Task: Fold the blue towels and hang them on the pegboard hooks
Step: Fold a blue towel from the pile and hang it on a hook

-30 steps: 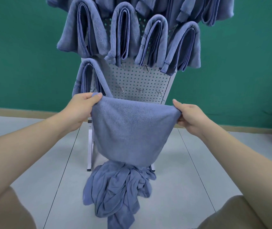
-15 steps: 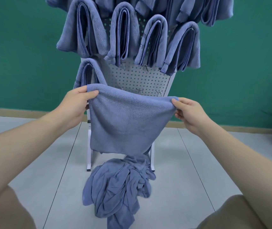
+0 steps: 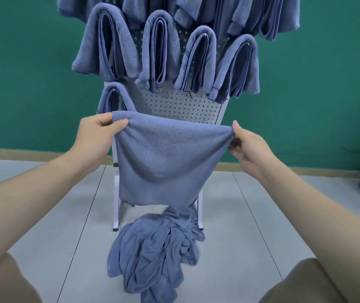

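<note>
You hold one blue towel [image 3: 163, 162] up in front of you, stretched between both hands. Your left hand [image 3: 97, 133] pinches its top left corner, thumb in front and fingers curled behind the cloth. Your right hand [image 3: 247, 145] pinches the top right corner, where the fabric bunches at your fingertips. The towel hangs folded from that top edge, sagging in the middle, its lower edge clear of the floor [image 3: 43, 215].

Behind it stands a white pegboard [image 3: 181, 106] on a frame. Four folded towels [image 3: 159, 49] hang in a row across it, each draped over a hook. A fifth folded towel [image 3: 113, 98] hangs lower, at the board's left edge, just behind your left hand. More towels hang above, cut off by the top of the view, so you cannot count them.

On the floor, below the held towel and at the foot of the frame, lies a crumpled pile [image 3: 155, 250] of blue towels; their number cannot be told.
</note>
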`<state>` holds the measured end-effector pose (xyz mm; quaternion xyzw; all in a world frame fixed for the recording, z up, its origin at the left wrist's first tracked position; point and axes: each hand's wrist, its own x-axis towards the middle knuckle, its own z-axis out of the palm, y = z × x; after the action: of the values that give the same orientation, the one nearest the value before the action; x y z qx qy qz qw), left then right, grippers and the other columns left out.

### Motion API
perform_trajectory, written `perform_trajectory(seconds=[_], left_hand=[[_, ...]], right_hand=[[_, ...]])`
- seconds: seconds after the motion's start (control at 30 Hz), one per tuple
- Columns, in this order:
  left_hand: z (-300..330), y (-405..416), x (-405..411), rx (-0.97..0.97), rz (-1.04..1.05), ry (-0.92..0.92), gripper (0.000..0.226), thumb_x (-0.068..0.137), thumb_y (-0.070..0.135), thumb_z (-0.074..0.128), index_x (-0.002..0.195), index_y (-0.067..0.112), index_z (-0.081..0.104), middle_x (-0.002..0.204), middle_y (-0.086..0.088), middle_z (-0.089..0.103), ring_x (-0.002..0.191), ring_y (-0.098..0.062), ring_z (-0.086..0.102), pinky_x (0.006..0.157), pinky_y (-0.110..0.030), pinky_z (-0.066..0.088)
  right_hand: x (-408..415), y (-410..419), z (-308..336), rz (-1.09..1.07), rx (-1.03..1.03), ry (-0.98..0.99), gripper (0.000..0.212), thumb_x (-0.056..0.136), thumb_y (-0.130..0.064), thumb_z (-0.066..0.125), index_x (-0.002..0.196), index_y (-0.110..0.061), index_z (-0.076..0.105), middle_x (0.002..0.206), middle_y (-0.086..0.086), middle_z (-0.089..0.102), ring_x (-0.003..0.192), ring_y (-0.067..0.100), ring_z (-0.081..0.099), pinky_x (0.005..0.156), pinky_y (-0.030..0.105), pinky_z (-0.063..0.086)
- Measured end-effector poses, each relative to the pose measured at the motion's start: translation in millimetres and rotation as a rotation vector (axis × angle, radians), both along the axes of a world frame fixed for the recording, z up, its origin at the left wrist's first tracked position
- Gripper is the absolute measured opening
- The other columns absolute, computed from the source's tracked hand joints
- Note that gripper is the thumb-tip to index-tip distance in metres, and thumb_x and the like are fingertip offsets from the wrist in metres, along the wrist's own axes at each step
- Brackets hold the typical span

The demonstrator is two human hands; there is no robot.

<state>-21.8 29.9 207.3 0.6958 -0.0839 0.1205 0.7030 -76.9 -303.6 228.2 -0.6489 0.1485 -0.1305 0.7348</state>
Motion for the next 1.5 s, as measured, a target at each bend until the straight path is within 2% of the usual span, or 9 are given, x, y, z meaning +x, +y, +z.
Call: perform_trajectory(seconds=[0.13,0.27,0.47,0.63,0.87,1.03,1.13,1.3,1.5], left_hand=[[1.1,2.0,-0.5,-0.018,-0.007,0.036,0.008,0.096,0.017,0.072,0.096,0.019,0.079,0.092,0.011,0.08,0.088,-0.002,0.073,0.08,-0.014,0.054],[1.6,3.3,2.5,-0.07,0.025,0.097,0.031,0.099,0.035,0.069,0.078,0.013,0.074,0.086,0.002,0.071,0.078,-0.009,0.063,0.083,-0.024,0.054],[0.6,4.8,-6.2,0.034,0.063,-0.008,0.023,0.1,0.02,0.067,0.083,0.029,0.08,0.085,0.016,0.077,0.079,0.0,0.067,0.08,-0.017,0.055],[-1.1,3.3,-8.9,0.198,0.108,-0.139,0.024,0.095,0.018,0.072,0.083,-0.003,0.071,0.072,-0.001,0.057,0.066,-0.009,0.045,0.065,-0.023,0.04],[10.2,-1.9,-16.0,0.153,0.271,-0.224,0.016,0.089,0.02,0.077,0.082,0.007,0.07,0.075,-0.007,0.063,0.069,-0.011,0.05,0.071,-0.027,0.046],[19.1,-5.8,-22.5,0.027,0.333,-0.226,0.029,0.084,0.016,0.083,0.084,0.023,0.055,0.083,-0.002,0.067,0.07,-0.009,0.061,0.073,-0.021,0.054],[16.5,-4.4,-16.4,0.03,0.316,-0.122,0.041,0.084,0.012,0.084,0.088,0.026,0.046,0.082,0.003,0.065,0.068,-0.005,0.061,0.072,-0.017,0.053],[-4.7,6.8,-2.6,0.046,0.06,0.3,0.016,0.092,0.005,0.075,0.107,0.005,0.072,0.101,-0.01,0.074,0.076,-0.013,0.067,0.064,-0.017,0.058],[-4.5,4.0,-2.5,0.151,0.029,0.232,0.018,0.104,0.019,0.061,0.09,0.009,0.058,0.094,-0.013,0.062,0.084,-0.025,0.062,0.072,-0.039,0.062]], right_hand=[[-1.2,3.9,2.7,0.018,0.029,-0.007,0.024,0.103,-0.036,0.063,0.092,-0.015,0.07,0.091,-0.003,0.078,0.092,0.015,0.071,0.097,0.032,0.055],[-4.3,7.3,4.0,0.076,-0.009,-0.023,0.018,0.102,-0.03,0.065,0.091,-0.017,0.07,0.088,-0.004,0.076,0.083,0.013,0.068,0.087,0.029,0.054],[-8.4,2.1,6.8,0.043,-0.031,-0.051,0.013,0.103,-0.019,0.062,0.094,-0.013,0.07,0.094,0.0,0.076,0.086,0.015,0.07,0.086,0.031,0.058],[-6.2,-3.9,9.2,-0.071,-0.143,-0.082,0.015,0.104,-0.021,0.063,0.092,-0.016,0.071,0.099,0.004,0.072,0.087,0.018,0.063,0.085,0.036,0.054],[-6.2,-1.9,12.6,-0.077,-0.233,-0.149,0.014,0.104,-0.015,0.06,0.097,-0.017,0.072,0.096,0.01,0.068,0.086,0.021,0.059,0.08,0.039,0.049],[-10.8,-2.2,21.0,-0.088,-0.298,-0.212,0.013,0.104,-0.013,0.06,0.099,-0.019,0.071,0.074,-0.009,0.073,0.068,0.007,0.064,0.067,0.024,0.05],[-13.9,-3.8,20.7,-0.017,-0.334,-0.187,0.011,0.104,-0.014,0.06,0.102,-0.022,0.069,0.085,-0.001,0.078,0.075,0.012,0.067,0.07,0.027,0.051],[-14.2,-14.4,0.1,0.031,-0.385,0.008,0.015,0.101,-0.011,0.064,0.106,-0.017,0.051,0.081,-0.002,0.073,0.075,0.018,0.061,0.077,0.038,0.051],[-15.3,-20.6,-5.2,0.095,-0.298,0.083,0.014,0.103,-0.013,0.062,0.116,-0.01,0.064,0.088,0.004,0.074,0.071,0.014,0.067,0.076,0.03,0.057]])
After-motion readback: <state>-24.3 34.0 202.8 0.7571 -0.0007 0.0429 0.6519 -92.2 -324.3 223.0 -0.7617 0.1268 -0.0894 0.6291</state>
